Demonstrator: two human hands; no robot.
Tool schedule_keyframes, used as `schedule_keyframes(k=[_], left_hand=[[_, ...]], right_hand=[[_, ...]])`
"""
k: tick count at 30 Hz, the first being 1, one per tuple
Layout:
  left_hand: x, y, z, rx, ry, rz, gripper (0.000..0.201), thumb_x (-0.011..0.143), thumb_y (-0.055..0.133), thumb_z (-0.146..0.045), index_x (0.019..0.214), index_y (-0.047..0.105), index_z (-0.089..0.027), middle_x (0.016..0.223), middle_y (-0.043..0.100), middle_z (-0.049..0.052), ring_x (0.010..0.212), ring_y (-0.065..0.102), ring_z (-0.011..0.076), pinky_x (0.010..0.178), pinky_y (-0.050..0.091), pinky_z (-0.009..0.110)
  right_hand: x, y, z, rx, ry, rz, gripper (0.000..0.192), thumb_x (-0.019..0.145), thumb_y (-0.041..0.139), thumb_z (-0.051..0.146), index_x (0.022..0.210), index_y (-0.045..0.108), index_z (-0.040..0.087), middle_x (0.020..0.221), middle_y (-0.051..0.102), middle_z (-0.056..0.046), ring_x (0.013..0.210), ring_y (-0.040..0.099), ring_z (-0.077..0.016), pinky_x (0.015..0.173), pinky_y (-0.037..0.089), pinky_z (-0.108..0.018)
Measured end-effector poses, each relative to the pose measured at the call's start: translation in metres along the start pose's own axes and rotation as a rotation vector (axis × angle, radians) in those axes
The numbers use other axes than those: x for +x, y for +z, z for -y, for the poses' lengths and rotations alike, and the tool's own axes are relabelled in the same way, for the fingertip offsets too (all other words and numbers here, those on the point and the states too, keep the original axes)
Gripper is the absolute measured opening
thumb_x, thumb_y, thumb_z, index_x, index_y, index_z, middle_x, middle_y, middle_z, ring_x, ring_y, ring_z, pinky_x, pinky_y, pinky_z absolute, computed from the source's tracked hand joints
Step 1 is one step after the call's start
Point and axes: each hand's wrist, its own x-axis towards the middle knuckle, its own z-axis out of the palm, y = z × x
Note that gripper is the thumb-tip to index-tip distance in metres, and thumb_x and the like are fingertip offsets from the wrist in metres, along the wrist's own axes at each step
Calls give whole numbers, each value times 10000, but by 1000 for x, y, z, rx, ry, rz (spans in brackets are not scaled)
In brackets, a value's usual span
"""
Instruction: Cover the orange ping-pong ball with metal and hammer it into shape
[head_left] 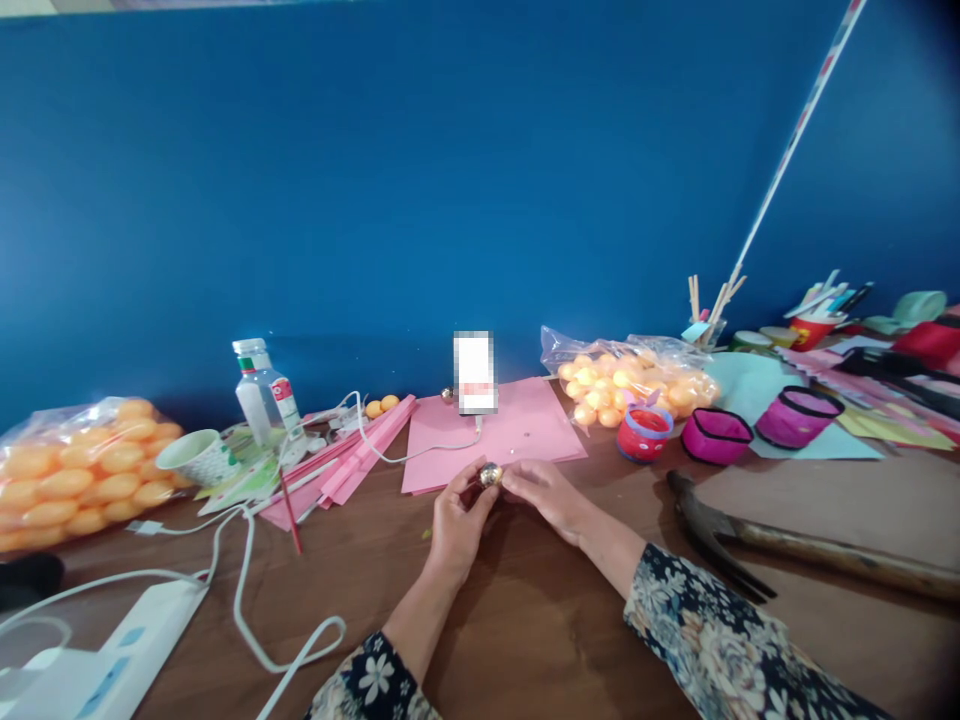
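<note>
Between the fingers of my left hand (456, 525) is a small shiny gold ball (490, 474), held just above the brown tabletop. My right hand (551, 495) reaches in from the other side, its fingertips at the ball's right edge. Whether those fingers also grip it, or only touch it, is hard to make out. Directly beyond both hands lie sheets of pink paper (442, 450). On them a phone-like white screen (474, 372), partly blurred out, stands with a white cable plugged into its lower end. Another small shiny ball (448, 394) sits beside it.
Bags of orange balls stand at left (82, 470) and right (637, 380). A claw hammer (810, 545) lies right of my hands, beyond it a red cup (645, 434) and magenta fabric rings (718, 436). A white power strip (127, 650), cables and a clear bottle (262, 390) are leftward.
</note>
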Motion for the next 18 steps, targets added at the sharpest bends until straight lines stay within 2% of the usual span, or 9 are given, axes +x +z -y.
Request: schedule_keyframes(k=[18], left_hand=[[-1,1,0,35,-2,5,453,664,667,-254,1093,559,-155,1059,645,99,980,590,220,885,445,365]], right_hand=[[-2,5,-1,-27,-38,-63,310,662,667,432,776,634,146,780,648,-33,777,586,-176,746,448,-320]])
